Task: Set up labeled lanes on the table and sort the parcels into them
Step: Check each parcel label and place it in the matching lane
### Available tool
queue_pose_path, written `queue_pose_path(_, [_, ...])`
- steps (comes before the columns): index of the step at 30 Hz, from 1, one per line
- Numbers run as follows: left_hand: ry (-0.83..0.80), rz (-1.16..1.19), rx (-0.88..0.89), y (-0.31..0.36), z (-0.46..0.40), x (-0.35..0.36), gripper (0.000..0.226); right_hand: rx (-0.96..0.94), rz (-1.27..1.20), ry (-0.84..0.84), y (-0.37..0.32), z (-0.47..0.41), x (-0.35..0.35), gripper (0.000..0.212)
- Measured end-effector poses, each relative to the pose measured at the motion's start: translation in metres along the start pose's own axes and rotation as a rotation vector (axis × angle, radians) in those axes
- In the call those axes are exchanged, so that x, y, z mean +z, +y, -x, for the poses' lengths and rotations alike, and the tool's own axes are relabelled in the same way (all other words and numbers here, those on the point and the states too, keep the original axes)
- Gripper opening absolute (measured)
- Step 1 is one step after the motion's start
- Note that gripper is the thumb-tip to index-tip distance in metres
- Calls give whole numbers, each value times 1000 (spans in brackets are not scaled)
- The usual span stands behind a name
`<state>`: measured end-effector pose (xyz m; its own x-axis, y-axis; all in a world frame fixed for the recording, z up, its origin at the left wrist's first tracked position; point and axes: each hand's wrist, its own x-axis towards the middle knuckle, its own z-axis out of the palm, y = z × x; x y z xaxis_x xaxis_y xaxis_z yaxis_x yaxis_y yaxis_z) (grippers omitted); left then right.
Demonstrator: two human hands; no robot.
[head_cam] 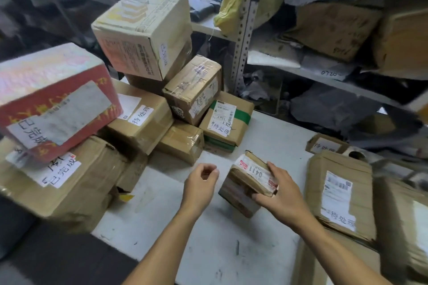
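Right hand [281,194] grip held small taped parcel [249,184] by its top edges; left hand [201,180] loosely curled, empty. Looked light, rigid.

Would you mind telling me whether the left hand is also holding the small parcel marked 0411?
No, only the right hand grips the small parcel; the left hand hovers beside it, loosely curled, holding nothing.

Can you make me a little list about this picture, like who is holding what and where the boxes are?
right hand: grips the small parcel marked 0411, tilted on the table
left hand: beside the parcel, fingers loosely curled, holding nothing
left pile: red box on a big brown box
right side: flat brown parcel with a white label
behind: metal shelves full of bags
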<state>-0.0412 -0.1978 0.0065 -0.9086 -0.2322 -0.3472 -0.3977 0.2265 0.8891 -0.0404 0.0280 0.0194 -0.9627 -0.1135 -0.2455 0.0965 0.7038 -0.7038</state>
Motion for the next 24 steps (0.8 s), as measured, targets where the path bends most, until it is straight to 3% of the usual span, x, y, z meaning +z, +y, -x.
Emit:
queue_pose_path(3, [-173, 56, 58, 11, 18, 23, 16, 42, -170, 46, 6, 20, -35, 103])
queue_pose_path(7, [-388, 177, 121, 38, 53, 54, 23, 40, -303, 101, 17, 44, -86, 87])
queue_pose_path(10, [-442, 208, 138, 57, 80, 77, 40, 11, -377, 125, 28, 64, -123, 79])
queue_pose_path(14, [-641, 199, 115, 80, 115, 107, 64, -43, -433, 86, 43, 105, -165, 70])
queue_pose_path(16, [-666, 221, 114, 84, 133, 125, 74, -42, -502, 65, 54, 124, -178, 66])
queue_pose_path(18, [-622, 273, 129, 82, 153, 144, 70, -14, -570, 103, 64, 140, -187, 64])
queue_pose_path(21, [-592, 493, -23, 74, 178, 165, 64, -4, -766, 179, 81, 164, -194, 47])
queue_pose_path(24, [-656, 663, -131, 69, 192, 177, 66, 36, -877, 79, 94, 187, -192, 62])
